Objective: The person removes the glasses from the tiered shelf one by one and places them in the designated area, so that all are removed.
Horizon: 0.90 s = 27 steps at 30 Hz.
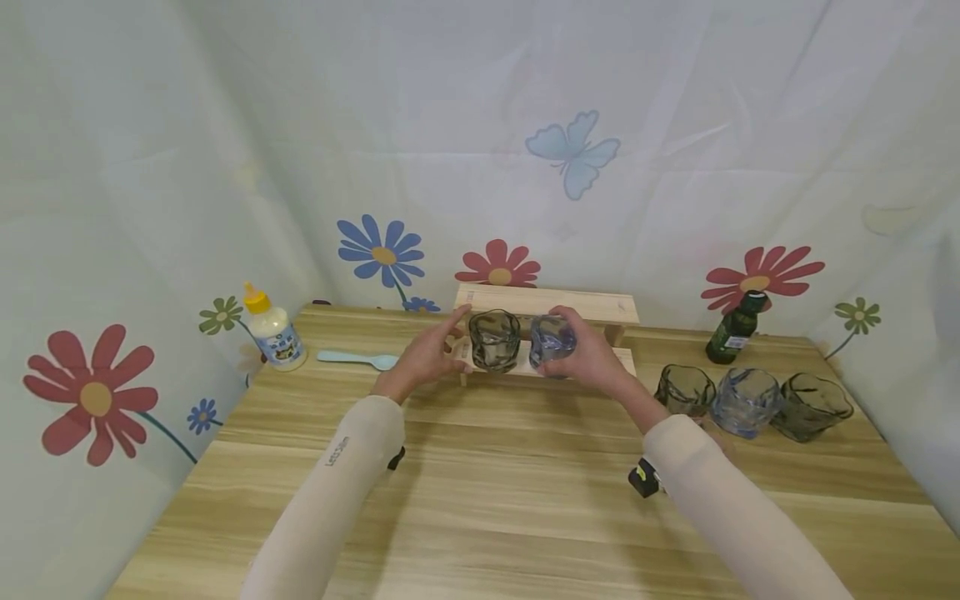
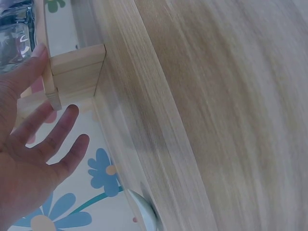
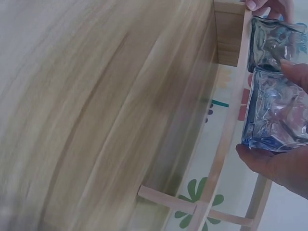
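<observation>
A two-step wooden rack (image 1: 624, 310) stands at the back of the table. On its lower step, a grey faceted glass (image 1: 496, 343) sits left of a blue-tinted glass (image 1: 552, 340). My right hand (image 1: 592, 358) grips the blue glass, its thumb and fingers at the sides. In the right wrist view, this blue glass (image 3: 276, 110) stands close beside the grey one (image 3: 272, 45). At the rack's left end, my left hand (image 1: 427, 354) is next to the grey glass. The left wrist view shows its thumb touching the step's edge, with the other fingers (image 2: 62, 127) spread loosely.
To the right stand a grey glass (image 1: 684, 387), a blue glass (image 1: 746, 400) and another grey glass (image 1: 813, 407). Behind them is a green bottle (image 1: 737, 329). At left are a yellow-capped bottle (image 1: 276, 333) and a pale blue spoon (image 1: 352, 358). A flowered curtain (image 1: 420, 108) hangs behind.
</observation>
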### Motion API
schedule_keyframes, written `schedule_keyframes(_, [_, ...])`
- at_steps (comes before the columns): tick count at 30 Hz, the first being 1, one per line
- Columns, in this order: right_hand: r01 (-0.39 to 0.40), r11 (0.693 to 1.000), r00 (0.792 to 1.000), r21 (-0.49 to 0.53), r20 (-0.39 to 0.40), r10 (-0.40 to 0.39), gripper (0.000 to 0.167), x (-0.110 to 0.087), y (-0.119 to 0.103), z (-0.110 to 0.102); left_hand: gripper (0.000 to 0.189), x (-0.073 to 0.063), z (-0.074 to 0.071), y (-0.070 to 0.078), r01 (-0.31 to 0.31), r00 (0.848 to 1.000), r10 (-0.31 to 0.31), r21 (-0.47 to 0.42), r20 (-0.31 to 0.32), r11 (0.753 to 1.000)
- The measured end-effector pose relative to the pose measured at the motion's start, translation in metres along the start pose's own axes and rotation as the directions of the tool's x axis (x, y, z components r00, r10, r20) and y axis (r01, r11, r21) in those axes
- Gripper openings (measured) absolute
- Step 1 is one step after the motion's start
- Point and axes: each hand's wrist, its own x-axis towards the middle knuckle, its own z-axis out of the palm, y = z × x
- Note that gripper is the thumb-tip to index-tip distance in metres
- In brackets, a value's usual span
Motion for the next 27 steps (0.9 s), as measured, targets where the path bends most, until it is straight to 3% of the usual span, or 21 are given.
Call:
schedule_keyframes(12, [0.056, 0.995, 0.997, -0.077, -0.043, -0.06, 0.092, -0.012, 0.0, -0.017, 0.106, 0.001, 0.0, -0.002, 0.002, 1.0, -0.002, 0.0, -0.008, 1.0])
schedule_keyframes(27, [0.074, 0.997, 0.997, -0.018, -0.018, -0.074, 0.09, -0.044, -0.002, -0.046, 0.106, 0.002, 0.0, -0.001, 0.005, 1.0, -0.005, -0.008, 0.005, 1.0])
